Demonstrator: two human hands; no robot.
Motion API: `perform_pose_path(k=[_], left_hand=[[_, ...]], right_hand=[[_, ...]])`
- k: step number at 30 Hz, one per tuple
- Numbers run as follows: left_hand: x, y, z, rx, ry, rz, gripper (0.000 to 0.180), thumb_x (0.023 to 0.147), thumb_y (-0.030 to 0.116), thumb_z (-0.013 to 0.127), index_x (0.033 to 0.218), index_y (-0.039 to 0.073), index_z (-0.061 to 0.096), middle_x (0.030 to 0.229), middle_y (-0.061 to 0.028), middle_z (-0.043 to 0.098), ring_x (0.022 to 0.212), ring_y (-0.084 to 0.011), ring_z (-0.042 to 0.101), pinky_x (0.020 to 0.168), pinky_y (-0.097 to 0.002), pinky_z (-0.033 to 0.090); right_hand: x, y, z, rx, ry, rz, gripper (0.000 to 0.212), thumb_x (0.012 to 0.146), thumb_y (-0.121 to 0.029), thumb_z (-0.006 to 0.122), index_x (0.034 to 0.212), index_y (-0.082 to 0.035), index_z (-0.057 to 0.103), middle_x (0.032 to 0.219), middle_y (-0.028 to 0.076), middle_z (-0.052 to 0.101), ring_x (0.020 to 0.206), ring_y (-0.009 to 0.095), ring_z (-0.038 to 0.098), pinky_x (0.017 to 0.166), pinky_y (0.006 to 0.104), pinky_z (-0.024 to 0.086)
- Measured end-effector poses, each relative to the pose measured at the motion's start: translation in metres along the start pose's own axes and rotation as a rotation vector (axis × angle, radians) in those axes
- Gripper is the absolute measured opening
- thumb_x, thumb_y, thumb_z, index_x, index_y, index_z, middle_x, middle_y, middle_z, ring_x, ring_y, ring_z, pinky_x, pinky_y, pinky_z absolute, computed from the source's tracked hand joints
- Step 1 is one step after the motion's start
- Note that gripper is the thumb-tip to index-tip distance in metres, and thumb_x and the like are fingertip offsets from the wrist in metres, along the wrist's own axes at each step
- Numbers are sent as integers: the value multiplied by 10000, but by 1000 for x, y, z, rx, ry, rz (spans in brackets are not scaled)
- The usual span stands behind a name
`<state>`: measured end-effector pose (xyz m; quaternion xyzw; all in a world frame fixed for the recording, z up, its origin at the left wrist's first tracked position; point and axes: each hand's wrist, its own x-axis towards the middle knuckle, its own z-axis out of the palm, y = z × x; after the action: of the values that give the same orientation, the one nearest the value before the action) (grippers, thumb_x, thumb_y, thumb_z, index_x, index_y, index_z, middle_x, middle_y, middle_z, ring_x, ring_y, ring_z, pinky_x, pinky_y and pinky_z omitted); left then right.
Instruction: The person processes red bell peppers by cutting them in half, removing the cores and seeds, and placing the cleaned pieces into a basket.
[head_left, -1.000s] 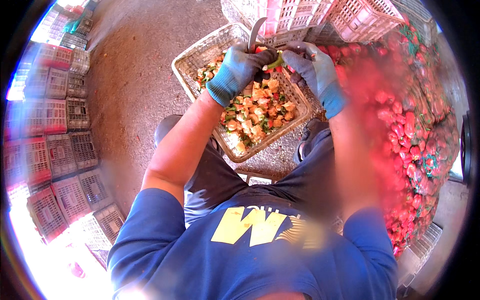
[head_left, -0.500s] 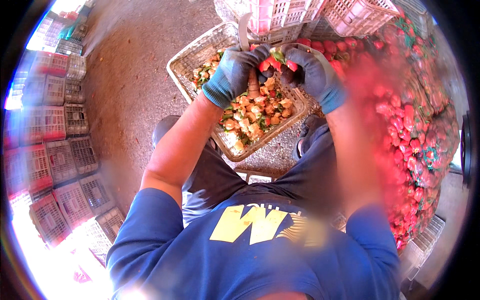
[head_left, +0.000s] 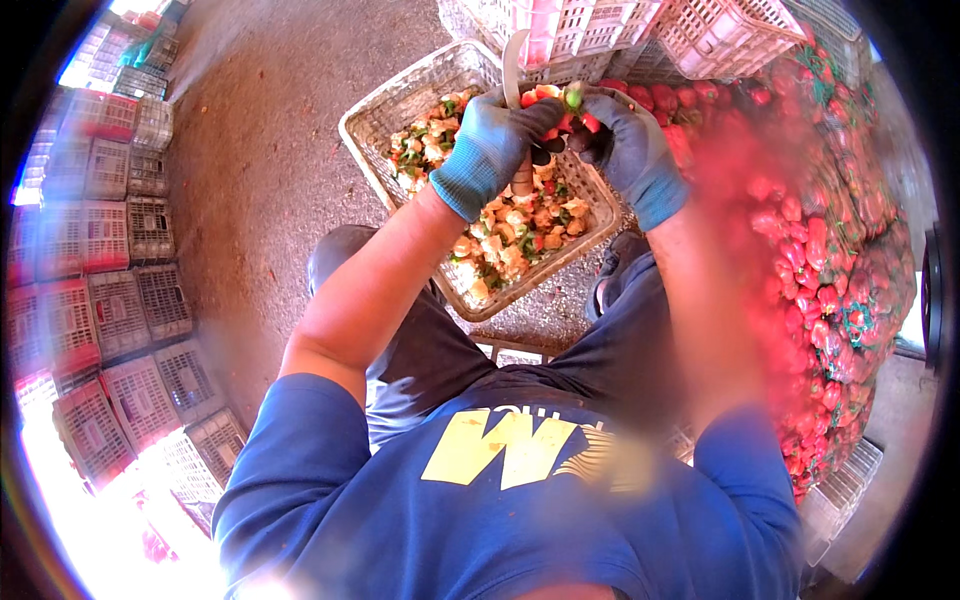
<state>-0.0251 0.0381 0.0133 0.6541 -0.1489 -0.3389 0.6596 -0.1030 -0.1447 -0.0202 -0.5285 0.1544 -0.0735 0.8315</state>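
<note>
My left hand point(head_left: 492, 148), in a blue glove, grips a knife point(head_left: 516, 70) whose pale blade points up. My right hand point(head_left: 630, 150), also gloved, holds a red pepper point(head_left: 568, 108) with a green stem against the blade. Both hands hover over a white plastic crate point(head_left: 398, 98) on the ground. The crate holds several cut pepper cores and scraps in pale, orange and green.
A large heap of red peppers point(head_left: 830, 260) fills the right side. Empty white and pink crates point(head_left: 700, 30) stand behind the scrap crate, and more stacked crates point(head_left: 110, 270) line the left. Bare gravel ground point(head_left: 260, 180) lies between. My knees point(head_left: 345, 250) sit under the crate's near edge.
Both hands have stayed together over the crate, lifting slightly away from the scraps. The knife blade has swung upright and the pepper has turned in my right hand.
</note>
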Motion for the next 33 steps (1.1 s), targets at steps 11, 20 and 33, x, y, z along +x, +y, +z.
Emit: perform_pose_path(k=[11,20,33], left_hand=[[11,-10,-17,-173,-122,-4,276,1001,208,650,1185,3,672,887,-49,685,667,-141,621,562,-285,516],[32,33,-18,172,-40,-244,325,931,101,753,1222,10,639,872,-84,711,673,-164,673,619,-320,592],[35,22,-15,183,-187,369,638,961,318,753,1450,-30,536,1228,-114,708,1073,-165,665,900,-309,547]], right_hand=[[5,-17,-12,208,-71,106,355,979,-341,651,1142,-29,700,896,71,729,744,153,673,632,251,532],[-12,-35,-19,-17,94,-1,355,968,-368,640,1112,-50,703,896,69,735,665,163,685,555,286,528],[-6,-39,-2,-221,155,-34,194,959,-149,708,1109,-25,716,951,24,708,760,111,651,658,279,553]])
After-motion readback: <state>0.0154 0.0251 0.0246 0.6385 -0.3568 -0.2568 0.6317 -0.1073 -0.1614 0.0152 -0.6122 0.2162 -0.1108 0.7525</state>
